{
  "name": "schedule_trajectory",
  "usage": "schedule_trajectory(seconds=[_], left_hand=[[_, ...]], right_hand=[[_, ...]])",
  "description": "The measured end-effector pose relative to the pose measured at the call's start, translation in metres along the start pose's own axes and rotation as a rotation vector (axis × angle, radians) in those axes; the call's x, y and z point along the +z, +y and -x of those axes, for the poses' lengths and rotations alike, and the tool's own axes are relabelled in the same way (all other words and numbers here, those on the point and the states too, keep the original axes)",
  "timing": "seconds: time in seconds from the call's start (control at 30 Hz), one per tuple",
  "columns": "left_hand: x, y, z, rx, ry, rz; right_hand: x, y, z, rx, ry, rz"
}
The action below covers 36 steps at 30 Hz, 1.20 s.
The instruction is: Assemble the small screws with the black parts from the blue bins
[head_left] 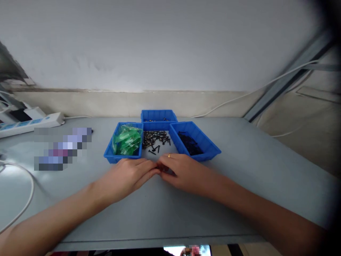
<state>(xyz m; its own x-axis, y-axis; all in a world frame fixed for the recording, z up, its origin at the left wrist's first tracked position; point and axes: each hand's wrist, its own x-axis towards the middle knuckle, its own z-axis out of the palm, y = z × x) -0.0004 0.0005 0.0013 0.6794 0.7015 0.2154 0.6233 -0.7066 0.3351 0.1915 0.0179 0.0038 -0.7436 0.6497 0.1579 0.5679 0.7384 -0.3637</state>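
My left hand (130,176) and my right hand (181,170) rest on the grey table (239,170), fingertips meeting at the middle. Both pinch together over something small and dark that I cannot make out. A ring shows on my right hand. Just beyond the fingers lies a loose pile of dark screws (156,139) on the table. A blue tray of green plastic bags (125,142) stands left of the pile. A blue tray with dark small parts (194,142) stands on the right. A third blue tray (158,116) sits behind.
A white power strip (32,123) lies at the far left, with white cables (23,199) curving over the table's left side. A blurred-out object (62,149) sits left of the trays. A white cable (239,96) runs along the wall.
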Motion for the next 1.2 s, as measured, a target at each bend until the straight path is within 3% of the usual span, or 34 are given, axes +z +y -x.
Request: schedule_trajectory(seconds=[0.43, 0.7, 0.93, 1.07, 1.2], left_hand=[[0.002, -0.001, 0.002, -0.018, -0.024, -0.053], [0.000, -0.002, 0.001, -0.122, -0.160, -0.102], [0.006, 0.000, 0.001, -0.105, -0.238, -0.040], [0.003, 0.001, 0.002, -0.152, -0.165, 0.001], [-0.002, 0.003, 0.001, -0.155, 0.046, 0.047]], right_hand=[[0.004, 0.003, 0.002, -0.044, -0.024, -0.012], [-0.005, -0.002, 0.004, -0.007, 0.021, 0.021], [-0.004, -0.004, 0.004, -0.148, 0.013, 0.054], [-0.005, 0.000, 0.003, -0.123, 0.026, 0.070], [-0.005, 0.002, 0.002, -0.078, 0.062, 0.039]])
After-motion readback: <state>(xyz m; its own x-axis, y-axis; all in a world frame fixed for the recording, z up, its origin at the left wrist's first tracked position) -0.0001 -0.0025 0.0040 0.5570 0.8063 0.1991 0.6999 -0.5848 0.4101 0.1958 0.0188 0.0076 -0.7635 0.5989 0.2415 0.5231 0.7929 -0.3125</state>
